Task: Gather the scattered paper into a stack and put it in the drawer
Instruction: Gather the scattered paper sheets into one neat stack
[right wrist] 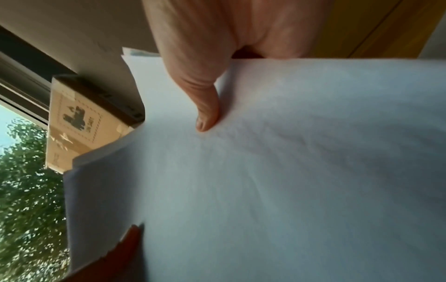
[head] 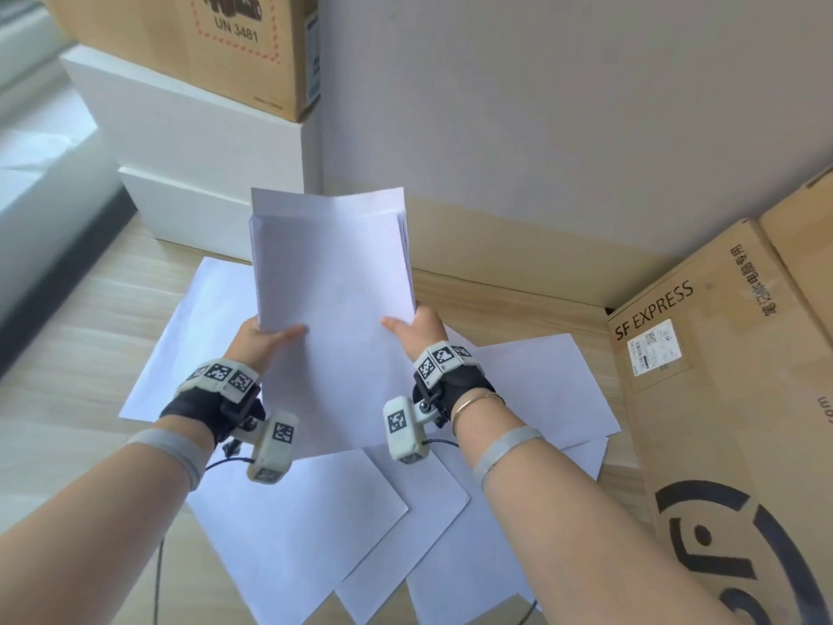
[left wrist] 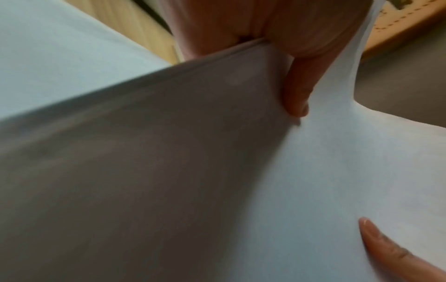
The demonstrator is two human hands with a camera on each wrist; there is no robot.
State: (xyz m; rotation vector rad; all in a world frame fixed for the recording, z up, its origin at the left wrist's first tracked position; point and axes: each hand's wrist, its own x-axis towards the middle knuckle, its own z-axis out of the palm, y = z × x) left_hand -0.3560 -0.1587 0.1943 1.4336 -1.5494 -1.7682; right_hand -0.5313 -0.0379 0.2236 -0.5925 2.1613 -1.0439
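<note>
While loose sheets (head: pixel 532 381) lie scattered on the wood-grain floor (head: pixel 81 354) w/ cardboard boxes (head: pixel 739 399) by the wall, both hands grip a paper stack (head: pixel 333 263). Left hand (head: pixel 259 340) & right hand (head: pixel 419 327) pinch its lower corners, thumbs on top.

Paper stack (head: pixel 333 272): thin matt white sheets, smooth, flexing where held; the left wrist view shows the bundle (left wrist: pixel 169 171) with layered edges, a little translucent in shadow. Loose sheets (head: pixel 315 512) under the stack: same matt white paper. Floor (head: pixel 72 376) left of the stack: light wood-grain boards, low sheen. White boxes (head: pixel 189 142) behind the stack: smooth matt board. Carton (head: pixel 189 33) on top of them and SF Express carton (head: pixel 721 376) right of the stack: brown corrugated cardboard, matt, printed black, the SF one with a glossy paper label. Wall (head: pixel 563 119) behind the stack: flat matt paint. Wrist straps (head: pixel 216 412): black cloth, with off-white matt plastic housings.
</note>
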